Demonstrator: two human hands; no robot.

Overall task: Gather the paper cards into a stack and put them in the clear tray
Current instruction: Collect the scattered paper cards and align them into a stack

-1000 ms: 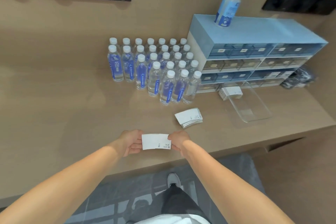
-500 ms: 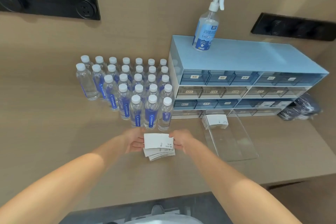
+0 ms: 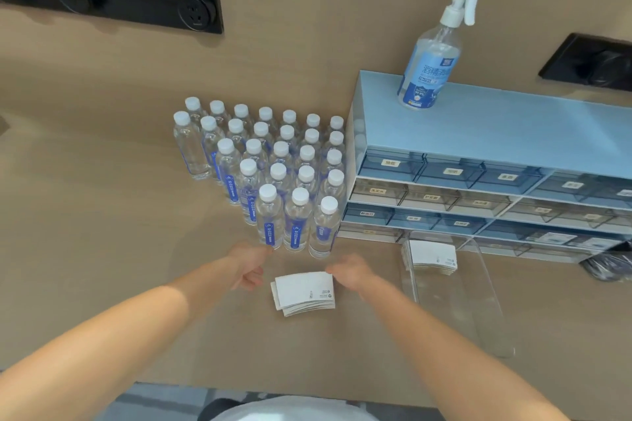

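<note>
A fanned stack of white paper cards point(image 3: 304, 292) lies on the wooden desk in front of me. My left hand point(image 3: 249, 267) hovers just left of the stack, fingers loosely curled, holding nothing. My right hand point(image 3: 350, 272) is at the stack's upper right corner, fingers apart, touching or nearly touching the top card. To the right lies the long clear tray point(image 3: 478, 314), with another stack of cards point(image 3: 432, 255) in its far end.
Several water bottles point(image 3: 273, 174) stand in rows just behind my hands. A blue drawer organiser point(image 3: 478, 181) sits behind the tray, with a spray bottle point(image 3: 434, 55) on top. A dark bag point(image 3: 612, 265) lies at the far right. The desk edge runs below my forearms.
Both hands carried a card from the desk's front edge onto the loose stack and let it go. My hands now sit apart at either side of the stack.
</note>
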